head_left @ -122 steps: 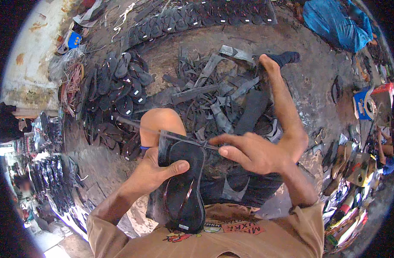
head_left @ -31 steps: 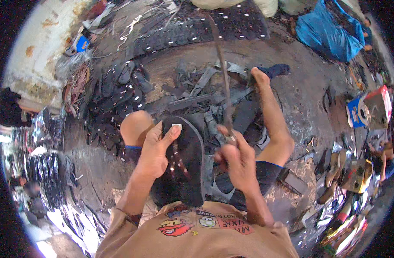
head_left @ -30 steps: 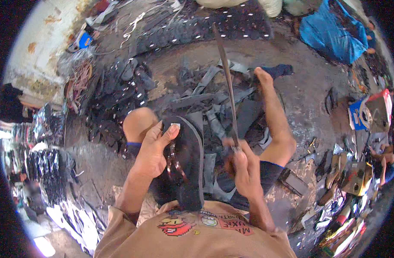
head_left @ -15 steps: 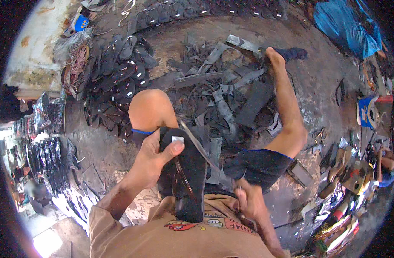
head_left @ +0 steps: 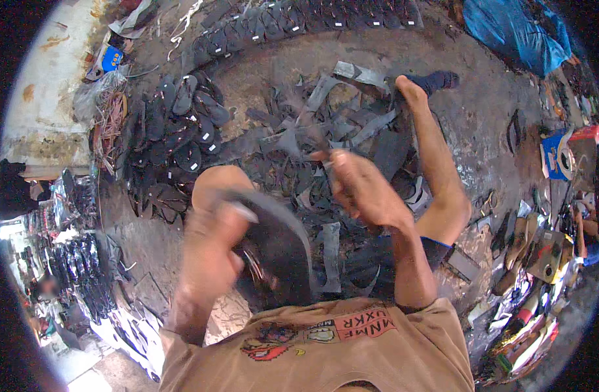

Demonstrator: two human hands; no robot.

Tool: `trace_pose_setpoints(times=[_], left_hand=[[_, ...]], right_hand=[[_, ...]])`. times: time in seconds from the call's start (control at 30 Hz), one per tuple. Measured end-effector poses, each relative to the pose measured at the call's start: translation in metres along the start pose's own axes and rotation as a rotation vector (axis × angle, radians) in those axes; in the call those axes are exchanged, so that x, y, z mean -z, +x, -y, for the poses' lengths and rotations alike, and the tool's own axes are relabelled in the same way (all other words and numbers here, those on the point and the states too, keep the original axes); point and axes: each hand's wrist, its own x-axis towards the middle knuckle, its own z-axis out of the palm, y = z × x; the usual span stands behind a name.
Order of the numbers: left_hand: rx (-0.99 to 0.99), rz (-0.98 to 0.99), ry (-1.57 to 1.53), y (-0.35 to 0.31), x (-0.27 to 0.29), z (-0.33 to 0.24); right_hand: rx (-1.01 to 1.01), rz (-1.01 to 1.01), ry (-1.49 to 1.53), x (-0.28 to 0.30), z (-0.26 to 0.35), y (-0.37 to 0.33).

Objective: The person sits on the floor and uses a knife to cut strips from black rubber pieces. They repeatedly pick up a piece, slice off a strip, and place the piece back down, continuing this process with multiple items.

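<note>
My left hand point(head_left: 216, 251) grips a black sandal point(head_left: 287, 245) near its toe end, over my raised knee. Its fingers and the sandal's near edge are blurred by motion. A thin strap with a few shiny spots shows beside the hand. My right hand point(head_left: 371, 193) is stretched forward above a heap of black and grey rubber offcuts point(head_left: 342, 121). Its fingers are curled around something dark and smeared that I cannot make out. On my lap, a flat grey strip point(head_left: 330, 255) lies to the right of the sandal.
Piled sandals point(head_left: 182, 130) with white labels lie at the left, and a long row of them point(head_left: 266, 26) curves along the back. A blue plastic sheet point(head_left: 518, 32) is at the far right. Cardboard and assorted scraps point(head_left: 548, 255) crowd the right side, near another person's arm point(head_left: 580, 235).
My right hand has swung from beside my lap forward over the offcuts. The long strip along the sandal's edge no longer shows there. The sandal has tilted and shifted forward, still in my left hand.
</note>
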Motion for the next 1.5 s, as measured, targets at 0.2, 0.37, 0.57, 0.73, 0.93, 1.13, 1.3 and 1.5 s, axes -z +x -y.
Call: trace_pose_setpoints(times=[0.2, 0.37, 0.57, 0.73, 0.93, 1.13, 1.3, 1.5], left_hand=[[-0.260, -0.015, -0.509, 0.008, -0.029, 0.025], [0.013, 0.006, -0.787, -0.008, -0.059, 0.050], [0.047, 0.001, -0.845, -0.027, -0.080, 0.067], [-0.031, 0.069, -0.653, -0.030, -0.062, 0.094], [-0.046, 0.119, -0.621, -0.026, -0.042, 0.094], [-0.027, 0.120, -0.545, -0.027, -0.038, 0.111], [0.005, 0.118, -0.396, -0.028, -0.034, 0.114], [0.034, 0.024, -0.313, -0.034, -0.027, 0.114]], right_hand=[[0.000, -0.568, -0.022, 0.027, -0.030, -0.074], [0.169, -0.454, -0.280, -0.027, -0.046, -0.170], [0.020, -0.382, -0.440, -0.051, -0.078, -0.241], [-0.075, -0.307, -0.622, -0.024, -0.085, -0.225], [-0.065, -0.146, -0.766, -0.005, -0.060, -0.198], [-0.082, -0.099, -0.654, -0.005, -0.050, -0.181], [-0.070, 0.012, -0.584, -0.002, -0.023, -0.128], [0.077, 0.098, -0.568, 0.001, -0.018, -0.085]])
